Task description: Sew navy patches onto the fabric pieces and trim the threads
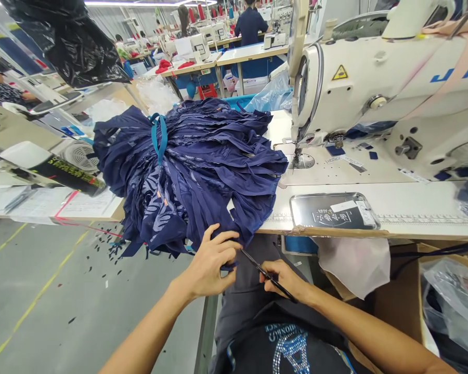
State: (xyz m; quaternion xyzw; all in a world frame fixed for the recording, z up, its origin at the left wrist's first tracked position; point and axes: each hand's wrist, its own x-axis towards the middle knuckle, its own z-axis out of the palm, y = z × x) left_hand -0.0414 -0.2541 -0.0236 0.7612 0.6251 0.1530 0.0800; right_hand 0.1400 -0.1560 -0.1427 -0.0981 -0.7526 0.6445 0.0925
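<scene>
Here, left hand (213,259) touches one bundle (214,171), right hand (287,279) holds one tool (257,265).

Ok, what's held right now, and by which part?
Right hand: a slim dark tool, held roughly mid-length, tip toward the left hand. That one's at the lower edge of the navy bundle; can't tell if it's pinching.

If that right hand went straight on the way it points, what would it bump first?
Probably the left hand, at the tied navy fabric bundle; the right hand points its thin black tool there, though depth is unclear.
</scene>
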